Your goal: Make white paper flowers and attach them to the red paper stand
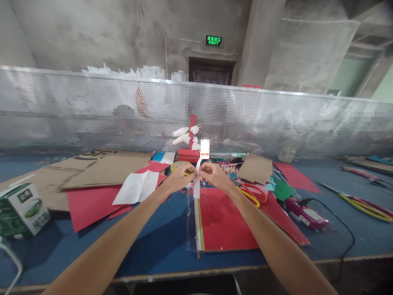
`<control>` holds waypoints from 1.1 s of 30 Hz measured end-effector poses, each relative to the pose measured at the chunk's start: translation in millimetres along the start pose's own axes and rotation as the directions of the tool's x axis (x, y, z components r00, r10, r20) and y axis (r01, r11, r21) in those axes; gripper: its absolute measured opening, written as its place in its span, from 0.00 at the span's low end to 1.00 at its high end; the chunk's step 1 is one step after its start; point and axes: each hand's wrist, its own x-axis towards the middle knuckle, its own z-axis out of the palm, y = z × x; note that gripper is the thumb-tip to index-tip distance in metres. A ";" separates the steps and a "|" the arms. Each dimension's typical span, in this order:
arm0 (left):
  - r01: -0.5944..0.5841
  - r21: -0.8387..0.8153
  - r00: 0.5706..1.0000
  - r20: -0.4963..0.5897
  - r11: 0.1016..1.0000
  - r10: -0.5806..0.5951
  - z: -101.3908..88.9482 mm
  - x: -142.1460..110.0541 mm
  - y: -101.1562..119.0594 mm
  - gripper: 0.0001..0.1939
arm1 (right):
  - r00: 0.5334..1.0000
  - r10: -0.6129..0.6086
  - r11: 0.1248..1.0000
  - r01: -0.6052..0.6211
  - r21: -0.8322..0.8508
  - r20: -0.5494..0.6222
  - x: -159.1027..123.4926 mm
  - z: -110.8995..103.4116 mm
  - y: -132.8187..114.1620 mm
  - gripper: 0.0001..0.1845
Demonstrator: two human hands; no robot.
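Both my hands meet above the blue table (159, 241), pinching a narrow white paper strip (197, 189) between them. My left hand (179, 177) grips the strip from the left with closed fingers. My right hand (215, 174) pinches it from the right. The strip hangs down below the fingers and also rises above them towards a red paper stand with white paper flowers (189, 143). Under the hands lies a stack of coloured paper with a red top sheet (224, 223).
Cardboard sheets (101, 168), red paper (86, 205) and a white sheet (138, 186) lie at the left. A green-and-white box (23, 211) stands at the far left. Scissors (253, 192), a purple glue gun (305, 213) with its cable and a tape roll (179, 165) lie nearby. A perforated metal screen (276, 119) closes the back.
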 end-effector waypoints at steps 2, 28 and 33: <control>0.001 0.011 1.000 0.004 1.000 -0.001 -0.3 -0.2 0.6 0.09 | 1.000 0.001 1.000 -0.001 -0.012 0.005 -0.2 0.0 -0.5 0.09; -0.027 -0.041 0.999 0.016 0.999 0.027 -2.0 3.0 -7.8 0.07 | 1.000 0.010 0.999 -0.010 0.034 0.014 0.7 0.2 0.5 0.08; -0.009 -0.104 1.000 0.028 0.995 0.012 -3.7 3.2 -6.8 0.09 | 1.000 0.014 0.998 -0.016 0.066 0.024 1.3 -0.5 0.8 0.09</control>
